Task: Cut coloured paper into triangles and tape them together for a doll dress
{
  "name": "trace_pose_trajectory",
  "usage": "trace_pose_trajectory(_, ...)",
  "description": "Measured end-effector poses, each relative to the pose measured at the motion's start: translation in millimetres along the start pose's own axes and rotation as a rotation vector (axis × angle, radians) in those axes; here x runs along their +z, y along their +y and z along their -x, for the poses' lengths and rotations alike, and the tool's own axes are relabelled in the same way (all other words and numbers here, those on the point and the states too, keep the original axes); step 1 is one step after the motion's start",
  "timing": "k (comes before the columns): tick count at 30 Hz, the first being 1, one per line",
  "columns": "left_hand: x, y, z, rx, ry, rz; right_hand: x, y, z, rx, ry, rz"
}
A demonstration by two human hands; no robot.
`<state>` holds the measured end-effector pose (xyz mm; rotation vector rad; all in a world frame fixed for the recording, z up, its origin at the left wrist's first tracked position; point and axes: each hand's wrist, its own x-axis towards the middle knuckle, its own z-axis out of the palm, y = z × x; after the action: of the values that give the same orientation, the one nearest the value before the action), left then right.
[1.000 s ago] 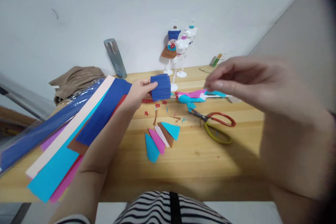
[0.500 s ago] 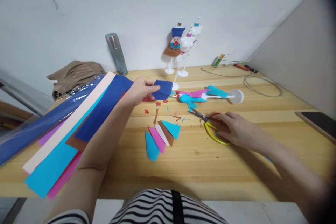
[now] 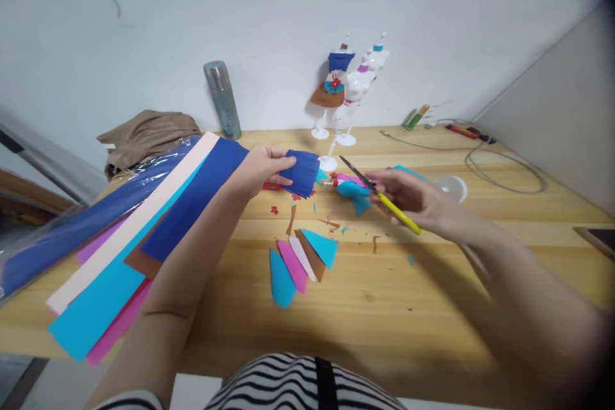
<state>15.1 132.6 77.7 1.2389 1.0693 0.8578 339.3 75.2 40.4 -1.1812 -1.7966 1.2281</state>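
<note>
Scissors (image 3: 398,212) have risen off the table (image 3: 355,333) in the right hand (image 3: 413,198).

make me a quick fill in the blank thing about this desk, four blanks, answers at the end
1. The left hand holds a small piece coloured ____.
2. The right hand holds scissors whose clearly visible handle is ____.
3. The fan of cut shapes lying on the table is made up of ____ shapes.
4. Below the blue top at the back, the skirt is ____.

Missing words: blue; yellow; five; brown.
</note>
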Motion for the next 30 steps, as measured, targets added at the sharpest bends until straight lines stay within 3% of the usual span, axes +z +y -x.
trace_pose_trajectory(3,1.4,4.6,2.1,-0.014,0.037,-0.031,2.5,-22.2,-32.8,-0.14,-0.26,0.034)
trace_pose_trajectory(5,1.4,8.0,3.2,-0.014,0.07,-0.038,6.4,-31.8,-49.9,-0.202,-0.315,0.028)
trace_pose_trajectory(9,-2.0,11.6,3.0,0.003,0.116,-0.03,17.6,-34.0,-69.1,-0.266,-0.242,0.02)
trace_pose_trajectory(15,-9.8,9.3,-0.8,0.044,0.099,-0.055,18.4,-18.2,-74.5,-0.187,-0.246,0.408)
trace_pose_trajectory(24,-2.7,-2.2,-9.8,0.096,0.109,-0.15,25.1,-23.5,-73.2,-0.194,-0.187,0.54)
trace_pose_trajectory(30,1.9,0.5,-5.5,0.057,0.069,-0.157,28.4,-26.8,-72.6,-0.179,-0.142,0.539)
